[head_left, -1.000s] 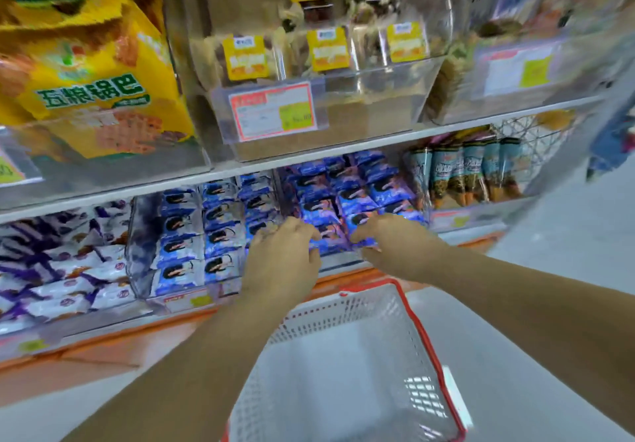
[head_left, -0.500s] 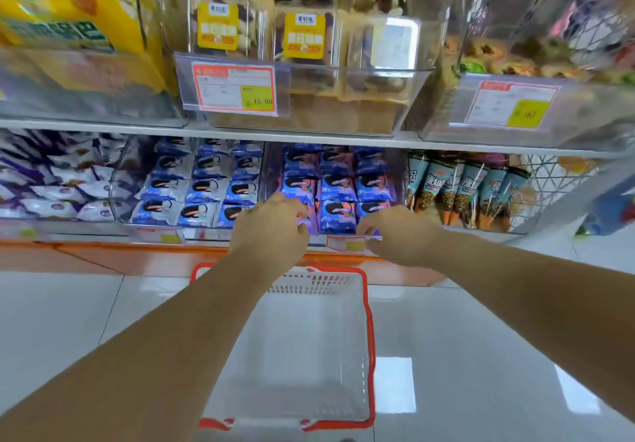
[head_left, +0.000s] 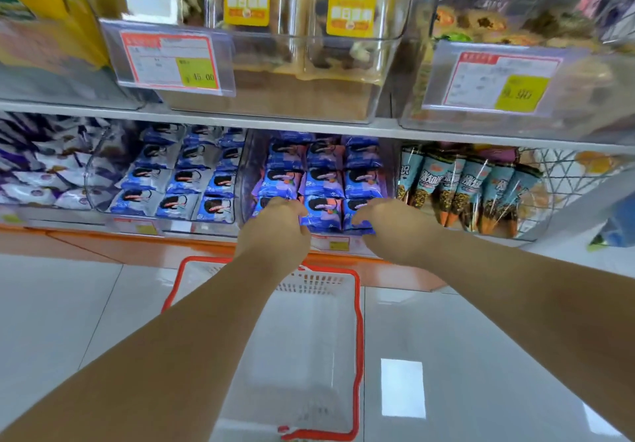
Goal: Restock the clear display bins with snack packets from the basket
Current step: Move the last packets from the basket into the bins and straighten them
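On the lower shelf [head_left: 213,120], blue-and-grey packets [head_left: 178,180] fill the bin left of the middle. Beside them the middle display bin [head_left: 246,170] holds rows of blue-and-purple snack packets [head_left: 323,180]. At its front edge the left hand [head_left: 275,225] curls its fingers onto the front-left packet and the right hand [head_left: 388,225] onto the front-right one, fingertips hidden. Cone snacks [head_left: 457,187] stand towards the shelf's right end, and the red-rimmed basket [head_left: 359,338] sits on the floor below.

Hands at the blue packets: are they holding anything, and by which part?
Left hand grips the front-left packet by its near end; right hand pinches the front-right packet by its near edge.
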